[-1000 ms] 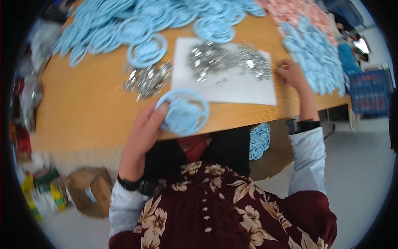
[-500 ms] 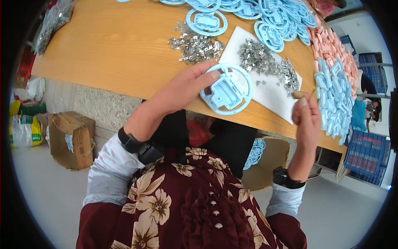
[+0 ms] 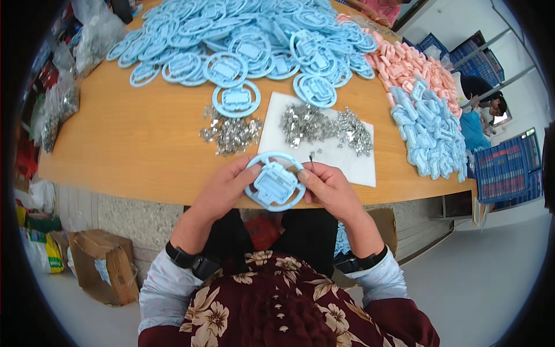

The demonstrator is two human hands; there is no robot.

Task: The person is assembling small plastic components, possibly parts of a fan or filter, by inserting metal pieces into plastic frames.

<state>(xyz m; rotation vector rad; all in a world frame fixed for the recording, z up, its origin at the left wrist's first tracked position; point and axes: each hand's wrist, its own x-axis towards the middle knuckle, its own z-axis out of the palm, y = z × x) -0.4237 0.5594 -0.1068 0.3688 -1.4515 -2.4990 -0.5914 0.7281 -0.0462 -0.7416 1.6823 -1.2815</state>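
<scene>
A light blue plastic toy steering wheel (image 3: 275,184) is held up at the table's front edge, its hollow centre with molded compartments facing me. My left hand (image 3: 226,184) is closed on its left rim, thumb on top. At the opposite rim, my right hand (image 3: 326,186) is closed too, its thumb against the wheel near the upper right of the centre. A thin dark-tipped tool (image 3: 311,157) sticks up from between the right fingers; the rest of it is hidden. Small metal pieces (image 3: 306,124) lie in heaps on a white foam sheet (image 3: 347,168) just beyond.
Many more blue wheels (image 3: 231,34) cover the table's far side. Another metal heap (image 3: 228,134) lies on bare wood. Pink parts (image 3: 410,63) and blue parts (image 3: 425,130) are piled at the right. A cardboard box (image 3: 110,269) stands on the floor at left. Another person (image 3: 485,98) is at far right.
My right hand has come left from the foam sheet's right side to the wheel and now grips its rim. The view has shifted, showing more of the far table.
</scene>
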